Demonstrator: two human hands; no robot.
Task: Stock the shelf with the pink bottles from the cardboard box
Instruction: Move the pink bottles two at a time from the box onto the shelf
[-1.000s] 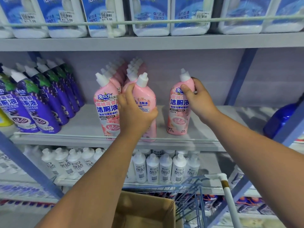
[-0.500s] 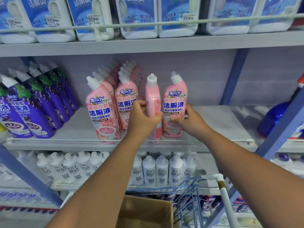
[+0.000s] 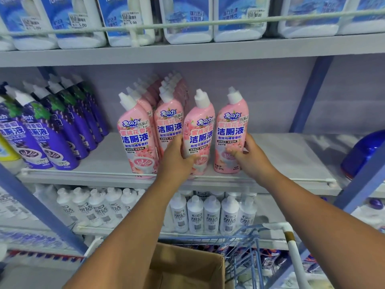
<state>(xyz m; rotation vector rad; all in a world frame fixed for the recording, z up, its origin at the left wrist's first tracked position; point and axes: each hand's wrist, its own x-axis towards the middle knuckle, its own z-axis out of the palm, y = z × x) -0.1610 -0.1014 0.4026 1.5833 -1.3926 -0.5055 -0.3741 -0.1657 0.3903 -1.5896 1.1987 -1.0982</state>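
Pink bottles with white caps stand in rows on the middle shelf [image 3: 281, 151]. My left hand [image 3: 177, 159] grips the lower part of one pink bottle [image 3: 201, 130] at the shelf's front edge, its label now facing me. My right hand [image 3: 250, 157] holds the base of the pink bottle to the right [image 3: 232, 130], which stands upright. Two more front pink bottles [image 3: 135, 134] stand to the left, with several behind them. The open cardboard box [image 3: 187, 265] sits below, between my forearms; its inside is not visible.
Purple bottles [image 3: 52, 130] fill the shelf's left side. A blue bottle [image 3: 362, 153] lies at the far right. Blue-and-white jugs [image 3: 187, 19] line the shelf above, white bottles [image 3: 208, 213] the shelf below. A blue wire cart [image 3: 245, 247] with a white handle stands beside the box.
My left hand has turned its pink bottle so the label faces front. My right hand has slid down to the base of its bottle and moved it beside the left one.
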